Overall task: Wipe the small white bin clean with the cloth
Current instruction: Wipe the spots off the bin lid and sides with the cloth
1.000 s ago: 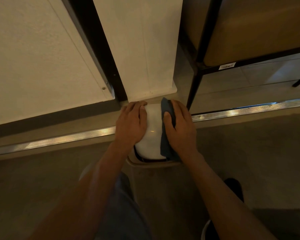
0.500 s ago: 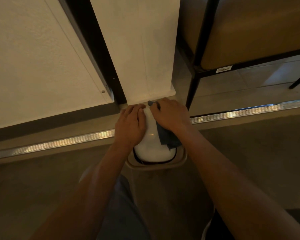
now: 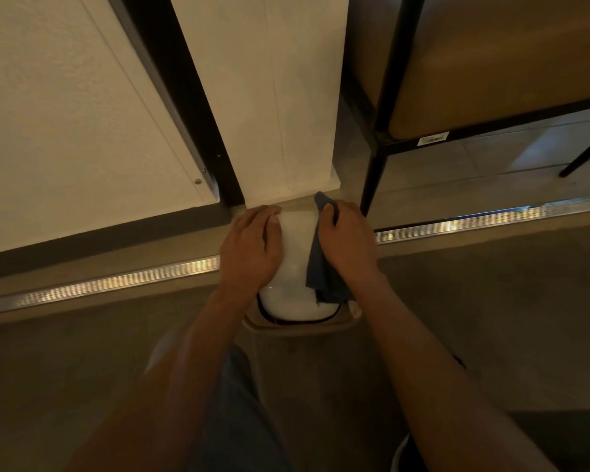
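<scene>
- Bin (image 3: 295, 264) stands on the floor (image 3: 474, 301) below a white panel (image 3: 269, 97).
- Left hand (image 3: 249, 250) rests flat on its lid, fingers together.
- Right hand (image 3: 346, 243) presses cloth (image 3: 317, 270) on it, fingers curled.

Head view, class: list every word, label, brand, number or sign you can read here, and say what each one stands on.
White sticker on the black frame of the padded seat: print too small and blurred to read.
White bin, blue cloth, white wall panels: no text to be seen.
</scene>
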{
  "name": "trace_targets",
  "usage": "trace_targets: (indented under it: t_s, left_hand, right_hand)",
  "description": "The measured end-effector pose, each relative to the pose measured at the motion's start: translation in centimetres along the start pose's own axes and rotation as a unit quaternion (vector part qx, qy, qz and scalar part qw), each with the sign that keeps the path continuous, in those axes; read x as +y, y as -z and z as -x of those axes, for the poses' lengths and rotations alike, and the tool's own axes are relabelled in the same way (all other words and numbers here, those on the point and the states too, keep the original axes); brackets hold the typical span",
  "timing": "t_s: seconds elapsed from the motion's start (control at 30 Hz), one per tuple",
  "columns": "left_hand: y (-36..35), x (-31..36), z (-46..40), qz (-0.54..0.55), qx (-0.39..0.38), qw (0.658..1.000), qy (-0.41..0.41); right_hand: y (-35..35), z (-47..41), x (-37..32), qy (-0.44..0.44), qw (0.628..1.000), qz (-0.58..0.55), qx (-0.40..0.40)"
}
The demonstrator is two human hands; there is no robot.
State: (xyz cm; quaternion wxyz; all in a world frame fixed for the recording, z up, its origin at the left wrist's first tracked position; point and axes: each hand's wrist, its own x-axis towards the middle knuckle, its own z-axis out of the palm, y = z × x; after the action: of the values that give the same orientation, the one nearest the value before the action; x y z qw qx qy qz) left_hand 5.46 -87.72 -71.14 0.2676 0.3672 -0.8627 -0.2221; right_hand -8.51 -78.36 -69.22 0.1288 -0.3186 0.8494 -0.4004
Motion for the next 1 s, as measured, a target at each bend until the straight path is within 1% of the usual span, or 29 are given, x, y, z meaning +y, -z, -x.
trace_targets:
  t_s: [0.1, 0.2, 0.3, 0.4, 0.47, 0.5, 0.53, 0.6, 0.63, 0.67, 0.7, 0.73, 0.77, 0.83, 0.87, 0.93, 1.0]
  left_hand:
    - [0.0, -0.1, 0.2, 0.003, 0.008, 1.000, 0.002]
    - [0.1, 0.0, 0.3, -0.005, 0.020, 1.000, -0.001]
    - [0.1, -0.2, 0.3, -0.012, 0.029, 0.999, -0.005]
    - [0.2, -0.3, 0.2, -0.018, 0.015, 1.000, -0.002]
    - [0.3, -0.4, 0.2, -0.024, 0.003, 1.000, 0.002]
    - [0.3, -0.3, 0.1, -0.024, -0.001, 1.000, -0.002]
    - [0.5, -0.3, 0.0, -0.026, -0.002, 1.000, -0.010]
    - [0.9, 0.4, -0.1, -0.024, 0.000, 1.000, -0.014]
    - [1.3, 1.0, -0.1, -0.009, 0.004, 1.000, -0.007]
    - [1.8, 1.9, -0.1, 0.022, 0.010, 1.000, 0.001]
    - [2.2, 2.9, 0.1, 0.073, 0.014, 0.997, 0.006]
    - [2.6, 3.9, 0.4, 0.141, 0.008, 0.990, 0.009]
    - [3.0, 4.8, 0.9, 0.219, -0.011, 0.976, 0.011]
    - [3.4, 6.4, 2.2, 0.350, -0.071, 0.934, 0.023]
    - [3.4, 7.0, 2.8, 0.386, -0.087, 0.918, 0.033]
    - [3.4, 7.8, 3.6, 0.413, -0.084, 0.905, 0.057]
    - [3.4, 8.3, 4.1, 0.399, -0.055, 0.912, 0.072]
  right_hand:
    - [0.2, -0.5, -0.1, -0.003, 1.000, -0.016, 0.001]
    - [1.6, 0.4, 0.1, 0.014, 0.994, -0.113, -0.002]
    - [3.3, 1.5, -0.4, 0.020, 0.978, -0.206, -0.013]
    - [5.0, 2.6, -1.0, 0.020, 0.959, -0.281, -0.024]
    - [5.9, 3.1, -1.1, -0.010, 0.939, -0.342, -0.025]
    - [6.3, 3.3, -1.2, -0.042, 0.924, -0.379, -0.026]
    - [6.6, 3.4, -1.2, -0.088, 0.900, -0.425, -0.035]
    - [7.2, 3.3, -1.4, -0.196, 0.836, -0.508, -0.069]
    - [7.5, 3.2, -1.5, -0.235, 0.803, -0.540, -0.087]
    - [7.7, 3.3, -1.7, -0.253, 0.778, -0.565, -0.102]
    - [8.0, 3.5, -2.0, -0.257, 0.757, -0.590, -0.117]
    - [8.2, 3.8, -2.3, -0.247, 0.744, -0.608, -0.128]
    - [8.2, 4.0, -2.5, -0.230, 0.730, -0.629, -0.138]
    - [8.1, 4.5, -2.8, -0.189, 0.711, -0.658, -0.157]
    - [8.0, 4.8, -3.0, -0.180, 0.707, -0.662, -0.172]
    - [7.7, 4.9, -3.3, -0.173, 0.712, -0.653, -0.191]
    - [7.6, 5.0, -3.7, -0.169, 0.707, -0.653, -0.211]
